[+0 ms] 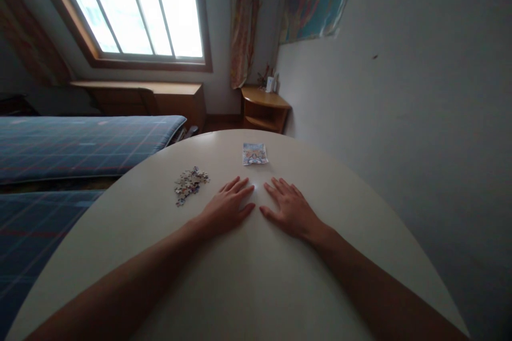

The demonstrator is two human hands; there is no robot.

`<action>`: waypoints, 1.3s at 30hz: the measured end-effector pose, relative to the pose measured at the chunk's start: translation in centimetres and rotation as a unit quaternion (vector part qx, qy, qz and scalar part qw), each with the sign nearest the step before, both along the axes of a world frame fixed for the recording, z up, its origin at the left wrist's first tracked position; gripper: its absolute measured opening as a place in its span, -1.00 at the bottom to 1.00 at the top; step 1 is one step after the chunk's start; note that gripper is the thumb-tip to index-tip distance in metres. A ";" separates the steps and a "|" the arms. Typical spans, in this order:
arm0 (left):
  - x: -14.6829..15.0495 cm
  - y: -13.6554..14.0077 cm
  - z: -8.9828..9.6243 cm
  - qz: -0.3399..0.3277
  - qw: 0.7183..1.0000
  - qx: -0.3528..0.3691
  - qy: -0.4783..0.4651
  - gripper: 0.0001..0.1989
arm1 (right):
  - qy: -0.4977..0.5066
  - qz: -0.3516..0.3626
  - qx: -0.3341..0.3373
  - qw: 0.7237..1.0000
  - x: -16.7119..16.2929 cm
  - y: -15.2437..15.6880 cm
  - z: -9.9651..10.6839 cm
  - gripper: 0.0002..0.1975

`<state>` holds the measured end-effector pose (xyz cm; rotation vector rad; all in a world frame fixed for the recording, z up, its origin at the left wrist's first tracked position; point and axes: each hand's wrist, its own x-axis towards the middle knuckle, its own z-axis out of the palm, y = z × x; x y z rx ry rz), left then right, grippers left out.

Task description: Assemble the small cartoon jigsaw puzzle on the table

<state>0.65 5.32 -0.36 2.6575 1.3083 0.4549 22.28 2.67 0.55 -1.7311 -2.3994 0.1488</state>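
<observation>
My left hand (229,204) lies palm down on the white round table (256,282), fingers stretched and thumb apart. My right hand (288,208) rests flat opposite it, its fingers spread, with a small gap between the two hands. Neither holds anything. Left of my left hand is a loose heap of jigsaw puzzle pieces (191,184), some overlapping. A small square picture sheet (255,154) with a printed, colourful drawing lies beyond my fingertips; its details are too small to make out.
A plaid blue mattress (88,144) stands beyond the table's left edge. At the back are a corner shelf (266,97) with small items on it, a desk (176,88) and a bright window (140,5). A white wall (420,90) runs along the right.
</observation>
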 end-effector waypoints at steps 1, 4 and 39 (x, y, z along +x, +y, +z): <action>0.0 0.0 0.0 -0.001 1.000 0.000 0.001 -0.48 | 0.000 0.000 0.000 1.000 0.0 0.0 0.0 -0.27; 0.0 -0.1 0.1 0.001 1.000 -0.003 0.003 -0.48 | -0.001 -0.001 0.002 1.000 0.0 0.0 -0.1 -0.28; -7.3 4.4 -0.2 0.377 0.925 0.042 0.023 -0.43 | 0.004 0.007 -0.005 1.000 0.1 0.0 0.0 -0.27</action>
